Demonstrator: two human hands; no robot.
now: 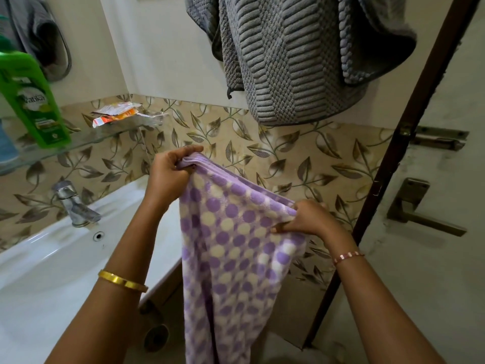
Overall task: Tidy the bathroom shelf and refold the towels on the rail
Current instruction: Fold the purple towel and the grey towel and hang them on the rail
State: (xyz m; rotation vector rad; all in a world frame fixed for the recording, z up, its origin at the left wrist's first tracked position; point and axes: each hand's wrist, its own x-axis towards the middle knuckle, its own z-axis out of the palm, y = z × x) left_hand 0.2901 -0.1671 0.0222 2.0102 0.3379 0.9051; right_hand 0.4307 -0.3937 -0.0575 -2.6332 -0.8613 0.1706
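I see my left hand (168,169) and right hand (301,219) pinching the folded top edge of a soft lilac-and-cream polka-dot towel (236,258), hanging lengthwise toward six o'clock; a ribbed grey towel (288,61) hangs at twelve.

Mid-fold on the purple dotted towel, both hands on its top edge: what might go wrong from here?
1. The purple dotted towel hangs long below the left hand and right hand; its lower end could drag toward the floor, which is out of view.
2. The grip is only at the two top corners, so a slip would likely undo the fold.
3. The grey towel is bunched overhead; lifting the hands could snag it.
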